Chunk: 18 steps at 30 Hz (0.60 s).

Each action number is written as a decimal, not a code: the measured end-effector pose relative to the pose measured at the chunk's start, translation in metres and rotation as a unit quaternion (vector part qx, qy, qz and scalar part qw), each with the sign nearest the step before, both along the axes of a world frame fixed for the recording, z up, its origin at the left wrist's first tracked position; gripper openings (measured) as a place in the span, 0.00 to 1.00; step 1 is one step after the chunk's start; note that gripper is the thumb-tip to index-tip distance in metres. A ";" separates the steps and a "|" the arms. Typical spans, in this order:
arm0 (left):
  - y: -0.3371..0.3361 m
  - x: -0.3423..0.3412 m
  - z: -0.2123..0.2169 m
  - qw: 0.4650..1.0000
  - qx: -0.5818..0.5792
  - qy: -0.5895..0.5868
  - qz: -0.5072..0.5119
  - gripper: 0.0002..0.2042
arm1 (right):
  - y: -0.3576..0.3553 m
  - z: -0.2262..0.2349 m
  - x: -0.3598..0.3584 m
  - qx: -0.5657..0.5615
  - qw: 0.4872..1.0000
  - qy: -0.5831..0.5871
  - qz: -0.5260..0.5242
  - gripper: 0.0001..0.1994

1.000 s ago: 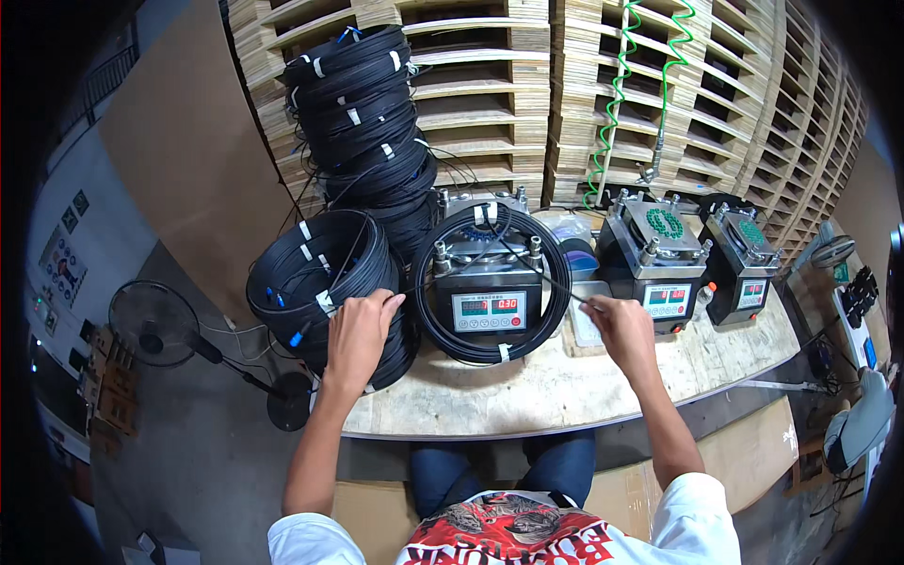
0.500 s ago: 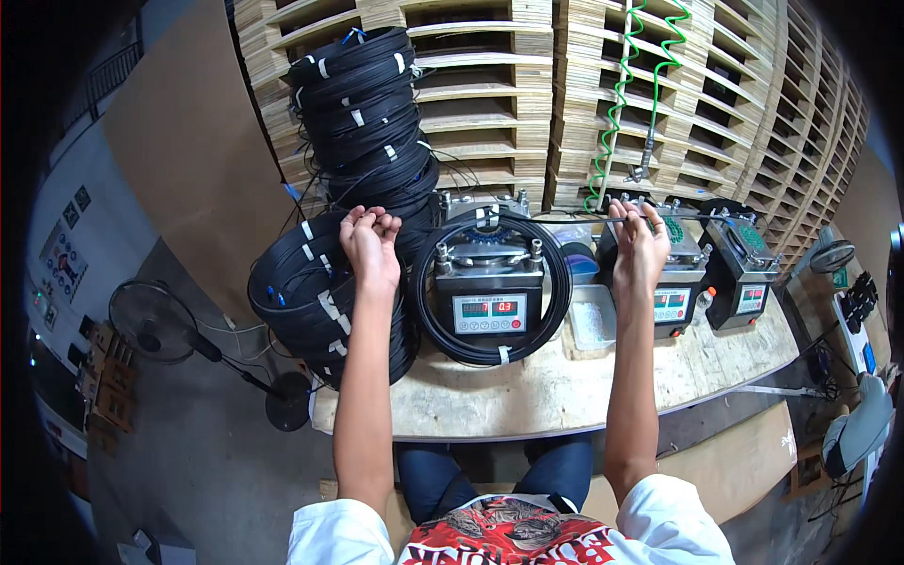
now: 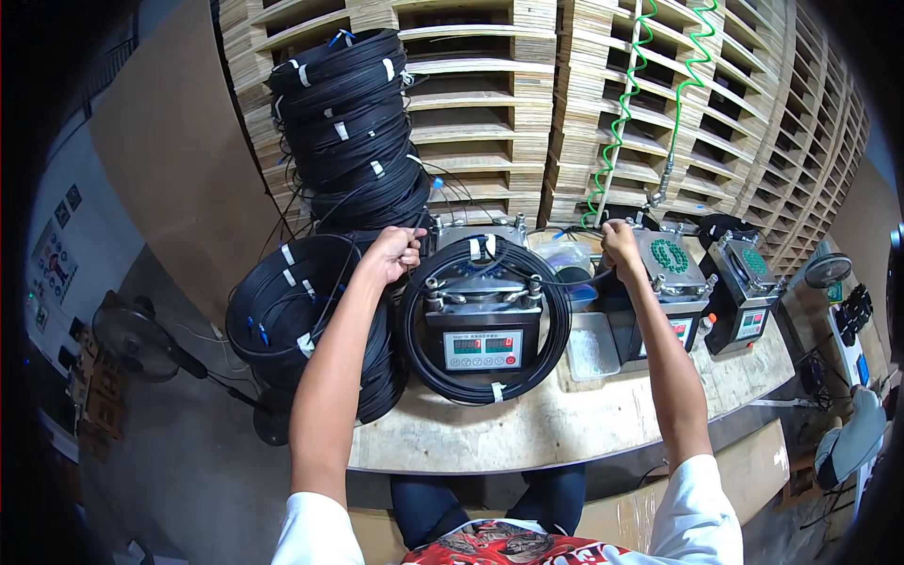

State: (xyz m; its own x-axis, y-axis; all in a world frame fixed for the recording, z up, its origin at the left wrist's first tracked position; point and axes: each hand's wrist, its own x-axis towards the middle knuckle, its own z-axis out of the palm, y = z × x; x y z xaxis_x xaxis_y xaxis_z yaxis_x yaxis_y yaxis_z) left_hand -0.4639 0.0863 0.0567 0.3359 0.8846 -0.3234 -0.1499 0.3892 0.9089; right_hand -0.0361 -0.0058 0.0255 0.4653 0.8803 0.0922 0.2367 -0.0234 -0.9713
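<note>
Coil (image 3: 411,325) of black cable, bound with white ties, upright before a lit machine (image 3: 485,325) on the surface (image 3: 471,438); left hand (image 3: 394,256) curled tight on a strand (image 3: 420,224), right hand (image 3: 620,247) pinched on cable beside it. Right, a shallow tray (image 3: 590,344); behind, stacked coils (image 3: 348,122) and pallets (image 3: 471,94).

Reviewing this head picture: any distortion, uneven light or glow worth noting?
Head view: corners fall black; the table's front edge bows; the display glows, seen through the black cable coil; the tabletop looks brighter than the floor at left.
</note>
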 end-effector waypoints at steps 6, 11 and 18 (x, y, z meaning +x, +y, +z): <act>0.003 -0.003 0.001 0.996 0.035 -0.014 0.081 0.12 | -0.003 0.024 0.001 -0.051 0.980 0.070 0.176 0.14; 0.020 0.013 -0.007 0.998 -0.013 0.057 -0.021 0.09 | 0.009 0.039 -0.014 -0.166 0.961 -0.038 0.220 0.12; 0.021 0.033 -0.012 0.995 0.056 0.078 0.031 0.10 | 0.047 0.022 -0.084 0.046 0.931 -0.342 0.123 0.16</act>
